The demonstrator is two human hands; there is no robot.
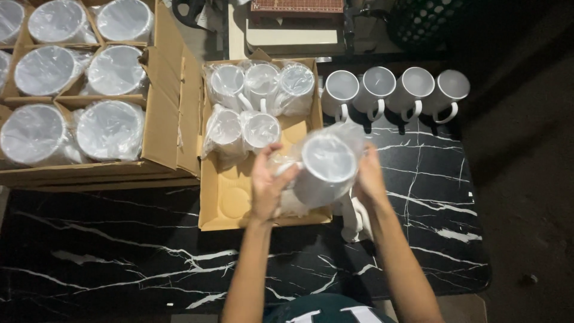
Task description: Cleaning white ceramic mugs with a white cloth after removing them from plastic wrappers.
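Observation:
Both my hands hold one white mug wrapped in clear plastic (326, 164) above the right edge of a small open cardboard box (230, 200). My left hand (266, 182) grips the wrapped mug from the left, fingers on the plastic. My right hand (368, 173) holds it from the right. Several more plastic-wrapped mugs (248, 98) stand in the far part of that box. A row of several unwrapped white mugs (394, 90) stands on the black marble-patterned table (119, 245) to the right of the box.
A large cardboard carton (161, 119) at the left holds several wrapped mugs in compartments. A white object (353, 218) lies on the table under my right forearm. A dark perforated basket (424, 21) sits at the far right. The table's right edge drops to a dark floor.

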